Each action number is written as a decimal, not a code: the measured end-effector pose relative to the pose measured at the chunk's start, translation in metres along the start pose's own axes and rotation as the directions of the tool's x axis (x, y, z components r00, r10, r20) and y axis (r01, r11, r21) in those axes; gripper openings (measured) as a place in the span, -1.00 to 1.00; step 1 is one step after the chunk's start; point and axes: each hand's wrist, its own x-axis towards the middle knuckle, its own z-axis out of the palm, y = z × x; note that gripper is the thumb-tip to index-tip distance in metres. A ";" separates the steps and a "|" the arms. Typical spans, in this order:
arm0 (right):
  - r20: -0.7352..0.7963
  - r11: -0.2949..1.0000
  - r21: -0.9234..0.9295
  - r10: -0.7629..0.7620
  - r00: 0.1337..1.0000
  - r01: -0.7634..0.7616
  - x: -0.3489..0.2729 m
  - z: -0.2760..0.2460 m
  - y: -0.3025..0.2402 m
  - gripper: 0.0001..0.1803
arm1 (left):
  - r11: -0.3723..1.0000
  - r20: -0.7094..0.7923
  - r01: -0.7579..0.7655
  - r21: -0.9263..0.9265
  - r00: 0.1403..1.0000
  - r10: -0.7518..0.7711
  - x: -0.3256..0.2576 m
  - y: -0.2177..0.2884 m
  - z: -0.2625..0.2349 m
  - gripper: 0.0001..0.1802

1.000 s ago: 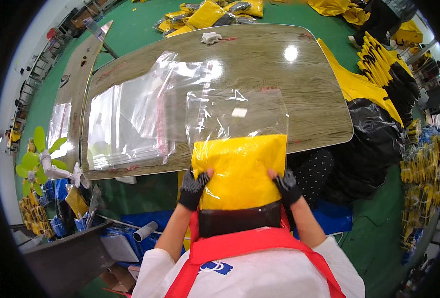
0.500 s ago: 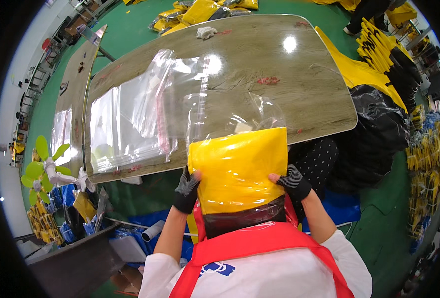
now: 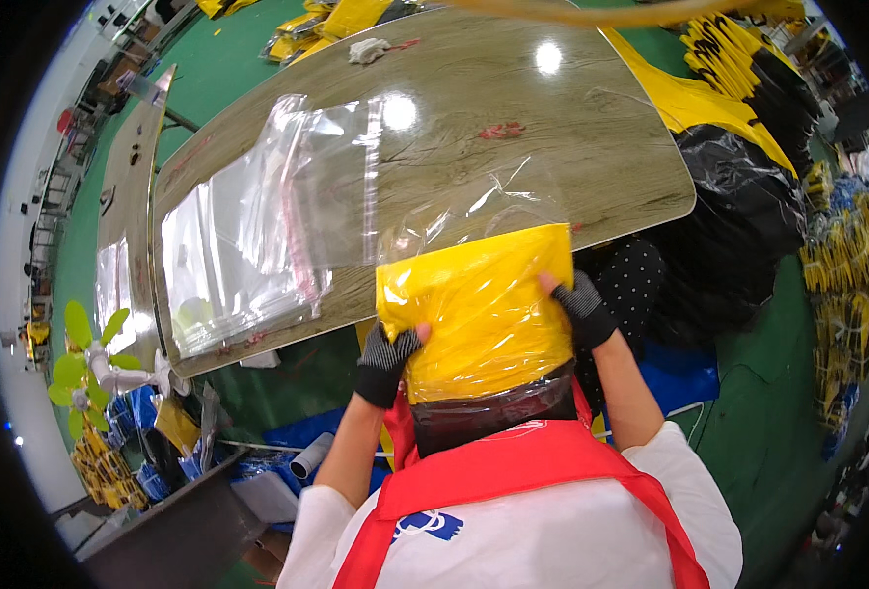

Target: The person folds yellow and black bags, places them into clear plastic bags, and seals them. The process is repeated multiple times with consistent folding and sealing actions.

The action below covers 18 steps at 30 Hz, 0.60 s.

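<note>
A folded yellow-and-black item (image 3: 484,309), possibly a garment, is held against my front at the table's near edge. Around it is a clear plastic bag (image 3: 469,208), whose loose far end lies over the tabletop. My left hand (image 3: 387,361), in a black fingerless glove with a grey patterned back, grips the lower left side, thumb on top. On the opposite side, my right hand (image 3: 582,309), gloved alike, pinches the edge with its thumb on the yellow face. The fingers of both hands are partly hidden beneath the package.
A wood-grain table (image 3: 601,147) stretches ahead, with a pile of clear bags (image 3: 223,245) on its left and a crumpled white wad (image 3: 368,50) at the back. A green-bladed fan (image 3: 86,365) stands left. Black plastic (image 3: 724,231) and yellow bundles (image 3: 847,304) crowd the right.
My left thumb has moved inward over the package, and my right hand has shifted up its side. The yellow face is more creased, and more of the bag's loose end shows beyond it.
</note>
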 end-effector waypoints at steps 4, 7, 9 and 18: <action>0.040 0.983 0.003 0.185 0.982 -0.186 -0.052 -0.010 0.072 -0.49 | 0.997 -0.028 0.072 0.006 0.997 -0.072 -0.050 -0.049 -0.018 -0.41; 0.189 0.992 0.033 0.112 0.976 -0.121 -0.092 -0.008 0.071 -0.15 | 0.994 0.032 0.064 0.089 0.997 -0.067 -0.075 -0.047 -0.009 -0.33; 0.188 0.993 -0.062 0.110 0.976 -0.100 -0.095 -0.015 0.078 -0.14 | 0.975 0.295 0.033 0.218 0.951 -0.098 -0.084 -0.037 -0.009 -0.28; -0.054 0.906 0.013 -0.421 0.905 0.423 -0.023 0.032 -0.030 -0.19 | 0.689 0.057 -0.308 0.656 0.931 0.362 -0.008 -0.056 -0.002 -0.36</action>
